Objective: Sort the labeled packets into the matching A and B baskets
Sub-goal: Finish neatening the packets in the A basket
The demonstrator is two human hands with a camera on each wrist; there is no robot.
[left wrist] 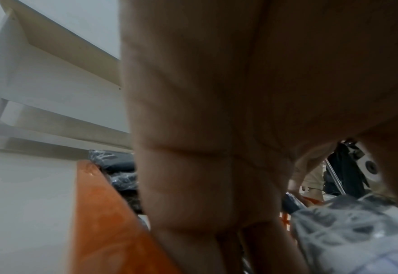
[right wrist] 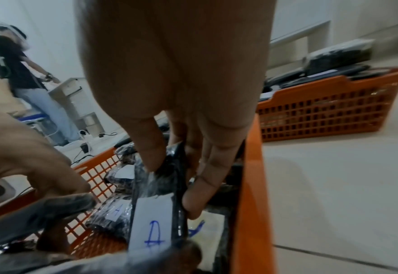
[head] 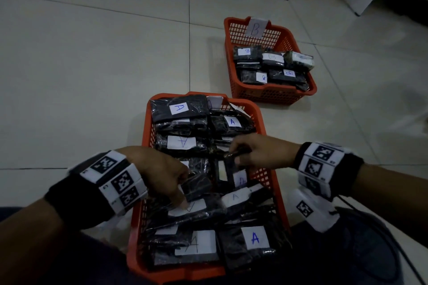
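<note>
Plastic-wrapped, the A packet (right wrist: 160,187) in the right hand (head: 259,151) looks light, soft and slippery, best pinched by its edge, while the left hand (head: 159,173) grips another packet (head: 196,186).

near basket (head: 148,146) front edge: cut off by frame bottom, I can't see it
left hand (head: 162,173) fingertips: hidden under pkts in near basket
pkt by far basket (head: 275,95) right rim: label blurred, unreadable

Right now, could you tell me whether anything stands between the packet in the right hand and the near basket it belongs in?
Nothing visible does: the right hand holds the A-labeled packet upright, already inside the near basket.
</note>
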